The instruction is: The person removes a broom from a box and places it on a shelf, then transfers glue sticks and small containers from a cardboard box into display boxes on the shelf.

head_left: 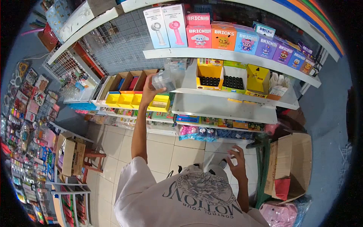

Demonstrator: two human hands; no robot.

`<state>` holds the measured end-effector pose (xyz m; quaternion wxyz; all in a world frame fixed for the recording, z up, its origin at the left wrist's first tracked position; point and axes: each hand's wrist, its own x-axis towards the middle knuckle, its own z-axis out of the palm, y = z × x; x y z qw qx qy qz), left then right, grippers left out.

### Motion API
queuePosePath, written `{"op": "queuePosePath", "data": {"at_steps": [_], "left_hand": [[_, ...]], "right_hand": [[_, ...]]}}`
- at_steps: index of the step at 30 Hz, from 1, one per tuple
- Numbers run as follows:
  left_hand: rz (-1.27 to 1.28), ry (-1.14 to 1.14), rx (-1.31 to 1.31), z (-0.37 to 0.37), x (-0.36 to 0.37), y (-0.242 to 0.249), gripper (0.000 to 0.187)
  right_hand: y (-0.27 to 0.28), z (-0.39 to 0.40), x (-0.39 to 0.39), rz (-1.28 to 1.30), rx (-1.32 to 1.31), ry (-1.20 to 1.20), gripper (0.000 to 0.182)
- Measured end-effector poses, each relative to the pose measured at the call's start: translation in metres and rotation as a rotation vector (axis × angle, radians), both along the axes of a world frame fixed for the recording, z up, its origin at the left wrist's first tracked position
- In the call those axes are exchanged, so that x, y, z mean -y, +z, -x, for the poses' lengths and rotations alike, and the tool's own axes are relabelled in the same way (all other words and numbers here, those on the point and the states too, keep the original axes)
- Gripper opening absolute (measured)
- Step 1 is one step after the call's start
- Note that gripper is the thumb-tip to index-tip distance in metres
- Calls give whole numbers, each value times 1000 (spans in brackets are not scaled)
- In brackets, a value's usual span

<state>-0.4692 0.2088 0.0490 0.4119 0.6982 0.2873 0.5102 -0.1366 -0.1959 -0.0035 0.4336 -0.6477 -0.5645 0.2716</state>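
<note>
My left hand [150, 90] is stretched out to the shelves, its fingers closed round a clear plastic box [163, 81]. The box is tilted, held in front of the left end of the white middle shelf [185, 81]. Just below that hand stand several small yellow bins [159, 104], with brown cardboard boxes [139, 81] behind them. Low on the right, my right hand [237, 163] hangs over the tiled floor with its fingers apart and nothing in them.
Boxes labelled BRICKS [224, 36] and two handheld fan boxes [174, 26] line the upper shelf. An open yellow display box [210, 77] holds dark round-topped items. A large cardboard carton [298, 162] stands at the right, a smaller carton [72, 157] at the left.
</note>
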Motion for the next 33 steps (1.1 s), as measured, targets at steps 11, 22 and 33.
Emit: {"op": "queuePosePath", "data": {"at_steps": [11, 22, 33], "left_hand": [[119, -223, -169, 8, -75, -42, 115], [429, -213, -606, 19, -95, -27, 108], [368, -328, -462, 26, -114, -47, 83]], "right_hand": [[-19, 4, 23, 88, -7, -52, 25], [-31, 15, 25, 210, -19, 59, 26], [-31, 6, 43, 280, 78, -48, 26]]}}
